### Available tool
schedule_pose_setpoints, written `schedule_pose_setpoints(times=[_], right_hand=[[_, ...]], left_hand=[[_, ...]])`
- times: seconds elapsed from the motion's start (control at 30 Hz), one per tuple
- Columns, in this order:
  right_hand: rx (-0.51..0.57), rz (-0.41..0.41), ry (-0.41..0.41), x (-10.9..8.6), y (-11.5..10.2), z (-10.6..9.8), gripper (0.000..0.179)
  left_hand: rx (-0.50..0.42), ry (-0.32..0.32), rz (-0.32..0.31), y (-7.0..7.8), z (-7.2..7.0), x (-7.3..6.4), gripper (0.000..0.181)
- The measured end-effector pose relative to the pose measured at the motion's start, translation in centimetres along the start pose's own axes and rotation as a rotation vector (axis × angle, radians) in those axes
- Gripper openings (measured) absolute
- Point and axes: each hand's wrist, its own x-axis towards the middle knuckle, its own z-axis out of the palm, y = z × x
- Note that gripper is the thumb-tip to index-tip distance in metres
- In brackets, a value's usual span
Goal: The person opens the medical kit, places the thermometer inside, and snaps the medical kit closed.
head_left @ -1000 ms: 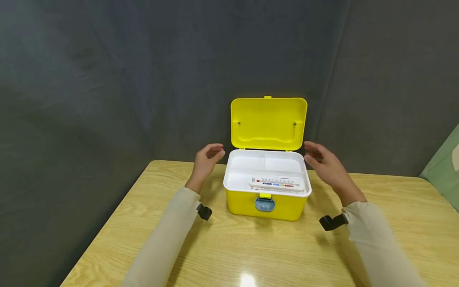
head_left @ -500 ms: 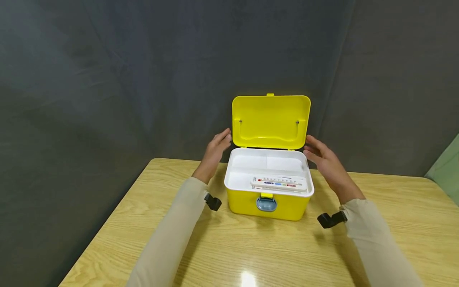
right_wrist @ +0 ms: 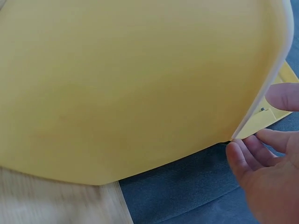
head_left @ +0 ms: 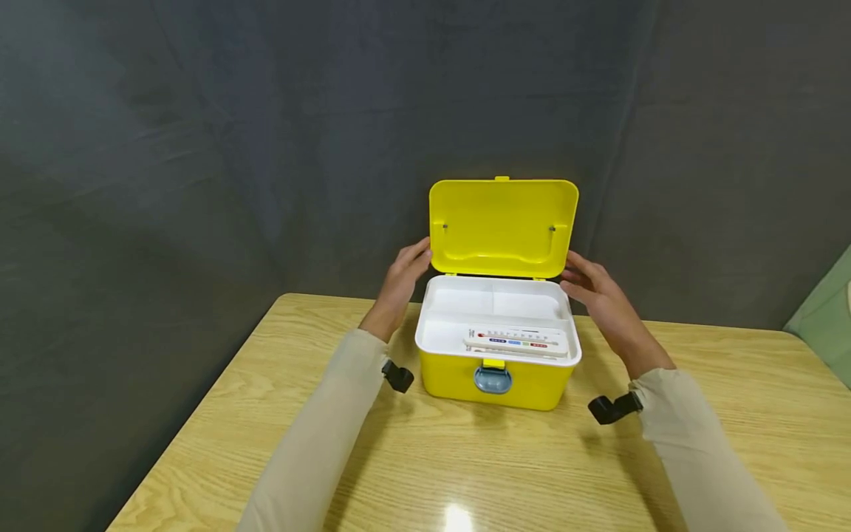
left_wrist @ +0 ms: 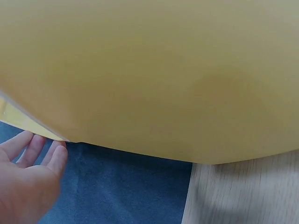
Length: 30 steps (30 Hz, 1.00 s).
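A yellow plastic box (head_left: 459,380) stands on the table with its yellow lid (head_left: 503,222) raised behind it. Inside its top lies a white divided tray (head_left: 459,299). In the front compartment rests a flat white strip (head_left: 515,342), printed with a scale and coloured blocks like a thermometer. My left hand (head_left: 399,284) touches the lid's left edge with extended fingertips. At the lid's lower right corner, my right hand (head_left: 601,303) has its relaxed fingers against or just beside the edge. Both wrist views show the fingertips near the box's back corners; the box's side (left_wrist: 154,84) hides part of the lid.
The wooden table (head_left: 532,465) runs in front of the box and to both sides. A dark cloth (head_left: 332,148) hangs close behind the lid. Something pale green (head_left: 827,318) is at the far right. A blue-grey latch (head_left: 493,380) sits on the box's front.
My left hand has moved up and right from beside the tray to the lid's left edge. The right hand has shifted only slightly. The lid stays raised.
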Motion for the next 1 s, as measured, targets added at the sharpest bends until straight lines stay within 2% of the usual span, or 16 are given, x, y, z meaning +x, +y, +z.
schedule_pose_setpoints(times=[0.3, 0.53, 0.73, 0.93, 1.0], right_hand=[[0.003, -0.077, 0.046, -0.3, -0.7, -0.6, 0.066], [-0.073, -0.122, 0.123, -0.5, -1.7, -0.8, 0.062], [-0.115, -0.134, 0.203, -1.0, -2.5, -0.7, 0.059], [-0.064, -0.249, 0.28, -1.8, -2.9, -0.4, 0.052], [-0.054, -0.263, 0.298, -2.0, -3.1, -0.4, 0.05]], left_hand=[[-0.065, 0.03, 0.042, 0.4, 0.2, -0.5, 0.044], [-0.128, 0.062, 0.135, 1.6, 0.3, -0.4, 0.041], [-0.091, 0.083, 0.207, 2.6, 0.2, -0.8, 0.038], [-0.102, 0.108, 0.235, 3.1, 0.1, -2.0, 0.038], [-0.095, 0.11, 0.231, 3.1, 0.2, -2.5, 0.039]])
